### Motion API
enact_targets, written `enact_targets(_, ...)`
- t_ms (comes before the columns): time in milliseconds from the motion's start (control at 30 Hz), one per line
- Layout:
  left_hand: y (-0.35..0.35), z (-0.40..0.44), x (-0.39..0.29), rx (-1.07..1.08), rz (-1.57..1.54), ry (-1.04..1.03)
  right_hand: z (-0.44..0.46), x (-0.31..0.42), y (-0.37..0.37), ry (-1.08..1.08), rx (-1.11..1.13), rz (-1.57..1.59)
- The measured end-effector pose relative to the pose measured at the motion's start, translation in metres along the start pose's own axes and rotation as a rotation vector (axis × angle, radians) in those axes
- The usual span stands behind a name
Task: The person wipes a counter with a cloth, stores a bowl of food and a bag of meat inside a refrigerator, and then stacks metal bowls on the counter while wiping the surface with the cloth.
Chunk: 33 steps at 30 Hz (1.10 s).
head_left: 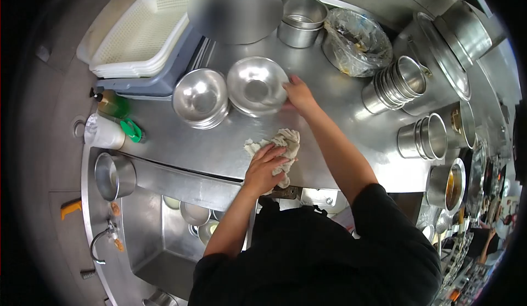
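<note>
My left hand [264, 170] presses down on a crumpled whitish cloth [287, 141] near the front edge of the steel counter, its fingers curled over the fabric. Stretched further out, my right hand [300, 94] grips the right rim of a shiny metal bowl [257, 86]; its fingertips are partly hidden and slightly blurred. Whether this bowl has others under it, I cannot tell. Just to its left stands a stack of similar metal bowls [201, 98].
White plastic baskets [145, 28] are stacked at the back left. Steel pots [302, 20], a bag-lined bowl [357, 42] and nested steel containers [392, 83] stand at the back and right. A sink [148, 218] with a faucet [101, 240] lies at the front left.
</note>
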<state>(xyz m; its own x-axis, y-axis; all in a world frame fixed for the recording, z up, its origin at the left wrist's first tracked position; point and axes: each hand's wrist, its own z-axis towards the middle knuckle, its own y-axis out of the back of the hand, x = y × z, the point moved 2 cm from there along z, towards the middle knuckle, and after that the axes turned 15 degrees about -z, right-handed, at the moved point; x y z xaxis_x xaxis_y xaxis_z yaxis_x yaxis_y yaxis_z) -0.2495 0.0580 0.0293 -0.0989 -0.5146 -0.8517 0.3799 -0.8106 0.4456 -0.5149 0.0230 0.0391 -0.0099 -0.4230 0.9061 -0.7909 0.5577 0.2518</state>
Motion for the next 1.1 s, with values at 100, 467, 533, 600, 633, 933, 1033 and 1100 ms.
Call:
enact_targets(100,-0.008,-0.002,0.009,-0.088,0.124,0.123,0.015,0.021,-0.004,-0.002,-0.188,0.061)
enact_targets(467,-0.011,0.22,0.09,-0.276,0.53,0.283,-0.275,-0.147,0.106,-0.099,-0.244,0.085)
enact_targets(533,-0.046,0.264,0.081,-0.231,0.469,0.215,-0.329,-0.176,0.126,-0.236,-0.363,0.189)
enact_targets(600,-0.112,0.274,0.058,-0.144,0.566,0.136,-0.364,-0.195,0.145,-0.317,-0.442,0.219)
enact_targets(633,-0.155,0.264,0.043,-0.132,0.561,-0.002,-0.373,-0.2,0.153,-0.314,-0.433,0.218)
enact_targets(933,-0.257,0.104,-0.074,0.187,-0.094,-0.113,-0.367,-0.177,0.205,-0.083,-0.023,0.084)
enact_targets(1033,-0.146,0.039,-0.032,-0.241,0.286,0.125,-0.368,-0.178,0.227,-0.018,0.059,0.016)
enact_targets(1100,-0.041,-0.067,-0.006,-0.451,0.685,0.524,-0.374,-0.179,0.241,0.004,0.062,0.015)
